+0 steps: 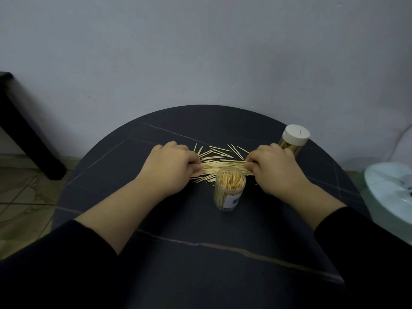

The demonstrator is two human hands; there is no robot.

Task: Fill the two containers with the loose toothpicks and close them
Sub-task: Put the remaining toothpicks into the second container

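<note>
Grey wall (pixel 200 45); round dark table (pixel 189 221); dim light.

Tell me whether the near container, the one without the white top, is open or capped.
Open: the near container stands upright with no cap, and toothpick ends show at its mouth.

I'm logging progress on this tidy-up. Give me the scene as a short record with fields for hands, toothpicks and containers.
left hand: grips one end of a bundle of loose toothpicks
right hand: pinches the other end
loose toothpicks: bundle plus scattered ones behind it, on the table
open container: upright, near side of the bundle, almost full, no lid
lidded container: far right, white lid on
</note>
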